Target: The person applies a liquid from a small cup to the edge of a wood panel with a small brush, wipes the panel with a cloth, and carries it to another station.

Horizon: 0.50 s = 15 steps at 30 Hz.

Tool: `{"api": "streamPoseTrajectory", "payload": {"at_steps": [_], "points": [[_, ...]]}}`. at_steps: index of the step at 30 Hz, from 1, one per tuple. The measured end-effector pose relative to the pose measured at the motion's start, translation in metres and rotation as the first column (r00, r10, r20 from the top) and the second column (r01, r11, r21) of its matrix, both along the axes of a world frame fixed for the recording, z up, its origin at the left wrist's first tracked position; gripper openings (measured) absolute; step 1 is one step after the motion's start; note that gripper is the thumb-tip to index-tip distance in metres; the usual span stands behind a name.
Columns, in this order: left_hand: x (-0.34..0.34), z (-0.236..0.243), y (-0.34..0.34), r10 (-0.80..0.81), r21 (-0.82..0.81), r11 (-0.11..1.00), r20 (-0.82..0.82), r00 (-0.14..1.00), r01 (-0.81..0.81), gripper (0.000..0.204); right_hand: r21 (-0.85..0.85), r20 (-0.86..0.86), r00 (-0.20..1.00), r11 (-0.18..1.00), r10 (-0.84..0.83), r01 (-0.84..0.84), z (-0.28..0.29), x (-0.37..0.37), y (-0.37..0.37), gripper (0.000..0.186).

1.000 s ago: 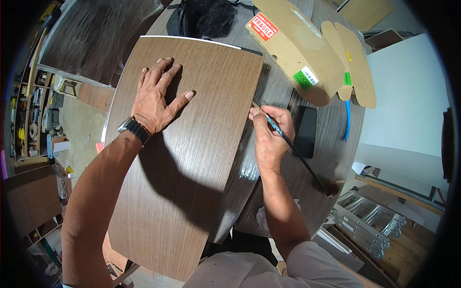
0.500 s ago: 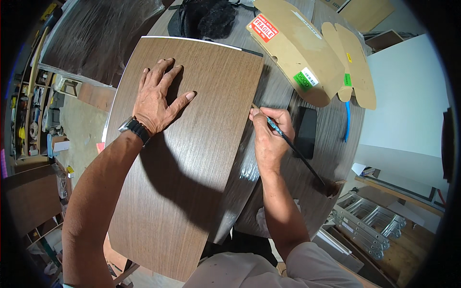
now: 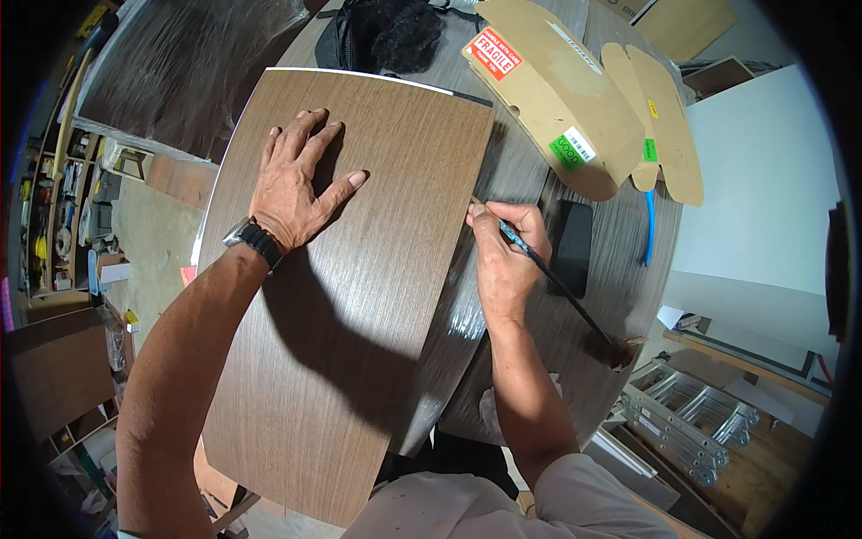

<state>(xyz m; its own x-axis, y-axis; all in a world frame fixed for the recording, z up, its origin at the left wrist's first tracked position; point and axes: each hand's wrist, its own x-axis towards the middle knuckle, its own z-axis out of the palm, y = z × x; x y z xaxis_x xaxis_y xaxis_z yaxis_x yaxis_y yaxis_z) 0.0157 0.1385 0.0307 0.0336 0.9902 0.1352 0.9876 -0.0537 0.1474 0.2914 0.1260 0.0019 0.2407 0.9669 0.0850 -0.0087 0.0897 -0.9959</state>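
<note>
A brown wood-grain panel lies in front of me, its long right edge beside my right hand. Spread across its upper left part is my left hand, palm down with the fingers apart. My right hand pinches a slim paintbrush with a long black handle and a blue patterned part near the fingers. Its tip meets the panel's right edge; the bristles are too small to make out. The handle slants down to the right, toward a small brown dish-like thing whose kind I cannot tell.
A dark phone lies right of my right hand on the grey wood-grain table. Beyond are a cardboard box, a blue strip and a black bag. A folded metal ladder stands at the lower right.
Almost nothing differs. My right hand and the paintbrush have shifted very slightly at the panel's edge, while my left hand rests in the same place.
</note>
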Motion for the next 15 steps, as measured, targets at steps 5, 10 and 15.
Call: {"api": "streamPoseTrajectory", "payload": {"at_steps": [5,10,15], "points": [[0.0018,0.0015,0.0001,0.005,-0.011,1.0,0.015,1.0,-0.004,0.09,0.022,0.037,0.999,1.0,0.002,-0.003,-0.0013,0.0016,-0.0017,0.012],[0.0012,0.0005,0.0006,0.002,-0.006,1.0,0.014,1.0,-0.002,0.091,0.018,0.021,1.0,1.0,0.007,-0.007,0.0015,0.0006,-0.0044,0.013],[0.0007,0.0005,0.0002,-0.003,-0.001,1.0,0.025,1.0,0.003,0.091,0.007,0.031,0.999,1.0,0.016,-0.016,0.002,0.0014,-0.0058,0.013]]}}
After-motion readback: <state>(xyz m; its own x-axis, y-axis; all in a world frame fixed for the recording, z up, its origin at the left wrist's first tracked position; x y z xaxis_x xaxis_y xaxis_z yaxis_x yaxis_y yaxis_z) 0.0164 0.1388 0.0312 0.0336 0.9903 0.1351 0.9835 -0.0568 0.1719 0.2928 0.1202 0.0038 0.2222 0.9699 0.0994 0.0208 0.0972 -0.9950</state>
